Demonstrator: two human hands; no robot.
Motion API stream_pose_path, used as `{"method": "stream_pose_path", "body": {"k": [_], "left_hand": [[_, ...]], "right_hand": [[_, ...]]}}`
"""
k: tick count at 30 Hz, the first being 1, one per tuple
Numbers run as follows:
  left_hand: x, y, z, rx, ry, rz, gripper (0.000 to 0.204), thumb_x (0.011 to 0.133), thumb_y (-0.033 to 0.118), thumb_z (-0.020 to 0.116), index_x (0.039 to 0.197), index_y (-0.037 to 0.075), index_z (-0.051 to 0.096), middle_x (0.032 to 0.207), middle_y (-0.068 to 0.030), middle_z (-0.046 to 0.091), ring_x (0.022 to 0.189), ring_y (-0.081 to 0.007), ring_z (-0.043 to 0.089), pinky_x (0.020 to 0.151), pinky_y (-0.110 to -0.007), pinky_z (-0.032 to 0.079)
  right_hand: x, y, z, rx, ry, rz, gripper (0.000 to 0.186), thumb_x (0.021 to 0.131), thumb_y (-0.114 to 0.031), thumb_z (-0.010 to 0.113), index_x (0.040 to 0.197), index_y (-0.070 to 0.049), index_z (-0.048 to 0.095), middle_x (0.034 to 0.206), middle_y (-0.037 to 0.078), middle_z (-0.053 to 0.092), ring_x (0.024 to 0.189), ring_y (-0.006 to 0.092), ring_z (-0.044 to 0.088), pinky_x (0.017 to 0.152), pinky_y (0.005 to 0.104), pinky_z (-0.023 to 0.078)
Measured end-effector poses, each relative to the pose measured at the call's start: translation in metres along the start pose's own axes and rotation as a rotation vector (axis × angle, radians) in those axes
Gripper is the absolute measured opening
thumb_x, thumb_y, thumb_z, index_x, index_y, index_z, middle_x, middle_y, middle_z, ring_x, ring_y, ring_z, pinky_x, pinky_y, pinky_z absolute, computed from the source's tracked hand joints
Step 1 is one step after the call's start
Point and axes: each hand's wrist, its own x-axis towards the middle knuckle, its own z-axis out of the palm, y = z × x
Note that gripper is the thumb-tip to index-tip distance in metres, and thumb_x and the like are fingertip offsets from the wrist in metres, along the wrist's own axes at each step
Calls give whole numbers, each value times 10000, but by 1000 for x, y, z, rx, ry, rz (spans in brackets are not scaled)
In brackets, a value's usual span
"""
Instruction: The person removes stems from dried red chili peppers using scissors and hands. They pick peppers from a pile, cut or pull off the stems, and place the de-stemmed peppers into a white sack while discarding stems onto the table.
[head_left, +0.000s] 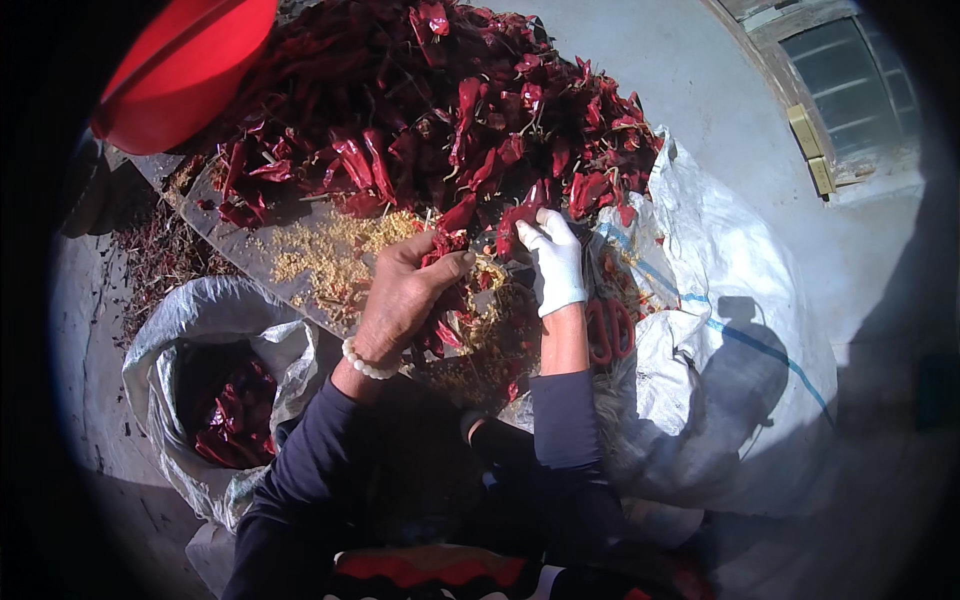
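Observation:
My left hand (398,290), bare and with a white bead bracelet (368,363) at the wrist, is closed on a dried red chili pepper (450,241). A white glove covers my right hand (556,265), which pinches another dried red chili pepper (511,232) by thumb and fingers. The two hands are a little apart, at the near edge of a large heap of dried red chili peppers (400,90). Pale yellow seeds (325,250) lie scattered beside my left hand. Red-handled scissors (610,331) show just right of my right wrist, their blades hidden.
To the left stands an open white woven sack (160,345) with red peppers (237,420) inside. A red plastic basin (185,80) sits at the far left. Another white woven sack (770,300) with a blue stripe spreads at the right. A wooden-framed window or door (845,90) is beyond it.

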Motion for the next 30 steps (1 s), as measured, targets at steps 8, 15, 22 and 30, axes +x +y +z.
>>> {"method": "stream_pose_path", "body": {"k": [8, 15, 22, 30], "left_hand": [[-1, -5, 13, -24, -89, -90, 111, 922, 124, 716, 969, 24, 726, 812, 24, 687, 662, -43, 592, 607, -206, 465], [2, -29, 29, -54, -177, -91, 235, 947, 229, 754, 972, -2, 721, 818, 26, 676, 693, -28, 570, 609, -197, 443], [0, -30, 24, -71, -203, -50, 388, 959, 365, 737, 1067, -6, 707, 841, 22, 668, 703, -42, 578, 633, -198, 473], [-7, -23, 12, -53, -201, -61, 336, 958, 357, 742, 954, 22, 721, 796, 46, 642, 706, -27, 545, 612, -203, 432]], "right_hand": [[-60, -27, -28, 368, 170, 106, 153, 952, -27, 673, 1097, -72, 659, 963, -3, 681, 859, 80, 635, 754, 255, 528], [-94, -49, 0, 318, 120, -93, 222, 933, 24, 682, 1152, 11, 650, 1121, 82, 707, 955, 117, 674, 863, 243, 544], [-101, -50, -4, -329, -181, -739, 363, 746, 65, 815, 939, -36, 524, 1238, 201, 678, 1142, 296, 665, 926, 353, 544], [-96, -63, -9, -341, -425, -709, 265, 748, 109, 754, 929, -43, 633, 1078, 110, 731, 1188, 340, 646, 967, 397, 534]]}}
